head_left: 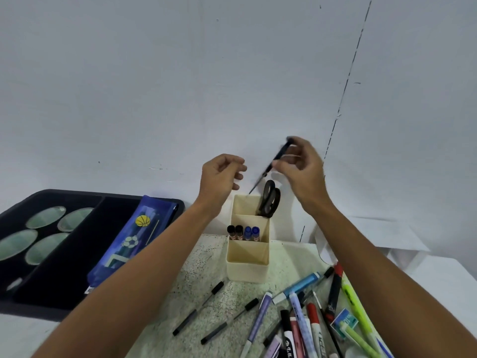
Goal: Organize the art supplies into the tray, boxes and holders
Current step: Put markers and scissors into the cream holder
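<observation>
Step in hand: loading the cream holder (247, 270), a three-compartment box standing on the speckled mat (196, 303). My right hand (302, 166) is raised above the holder's far compartment and pinches a slim dark pen (268, 167) between thumb and fingertips near its upper end; the pen is tilted, its lower tip pointing down just above the far rim, beside the scissors (269, 200) already standing there. The pen is motion-blurred, so its exact type cannot be confirmed. My left hand (222, 174) hovers near the same compartment with fingers loosely curled, holding nothing that I can see and not touching the holder. The middle compartment carries four capped markers (243, 232); the near one appears bare. In my judgement, the next move calls for bringing the pen more upright and lowering it clear of the scissor handles before letting go. A pile of loose pens (309, 313) remains on the mat, so the task is well short of complete. The black tray (31, 202) lies to the left.
</observation>
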Tool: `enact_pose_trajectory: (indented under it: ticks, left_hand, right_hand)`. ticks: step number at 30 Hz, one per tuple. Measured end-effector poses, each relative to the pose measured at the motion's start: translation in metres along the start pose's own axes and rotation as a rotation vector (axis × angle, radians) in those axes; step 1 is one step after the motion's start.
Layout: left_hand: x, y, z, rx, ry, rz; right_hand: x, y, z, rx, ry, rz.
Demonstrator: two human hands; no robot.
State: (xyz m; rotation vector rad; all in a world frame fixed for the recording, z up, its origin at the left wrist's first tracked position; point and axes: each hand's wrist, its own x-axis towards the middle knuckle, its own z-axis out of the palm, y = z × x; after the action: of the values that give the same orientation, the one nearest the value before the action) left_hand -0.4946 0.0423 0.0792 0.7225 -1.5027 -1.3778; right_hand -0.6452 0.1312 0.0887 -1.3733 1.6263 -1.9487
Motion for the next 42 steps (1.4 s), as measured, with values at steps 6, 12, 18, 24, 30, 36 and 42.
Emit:
enact_pose_trajectory:
  ticks: [6, 12, 18, 24, 30, 36, 42]
  left_hand:
    - [0.005, -0.030, 0.003, 0.457, -0.479, 0.002]
    - [0.008, -0.036, 0.021, 0.617, -0.545, 0.200]
    - [0.013, -0.030, 0.003, 0.529, -0.528, 0.075]
    - [0.013, -0.027, -0.011, 0.491, -0.532, 0.026]
    - [0.012, -0.029, -0.013, 0.463, -0.525, 0.026]
    - [0.011, -0.032, -0.017, 0.437, -0.517, 0.014]
    - [0.009, -0.032, -0.017, 0.404, -0.512, 0.003]
  right_hand:
    - [-0.008, -0.005, -0.043, 0.216, 0.217, -0.028]
    - [-0.023, 0.010, -0.061, 0.162, 0.220, -0.022]
    - [-0.032, 0.026, -0.051, 0.085, 0.086, -0.036]
    - [-0.035, 0.031, -0.035, 0.105, 0.014, -0.023]
    - [-0.039, 0.036, -0.018, 0.118, -0.028, 0.006]
    - [-0.043, 0.035, -0.009, 0.101, -0.048, 0.021]
    - [-0.041, 0.029, -0.011, 0.077, -0.031, -0.014]
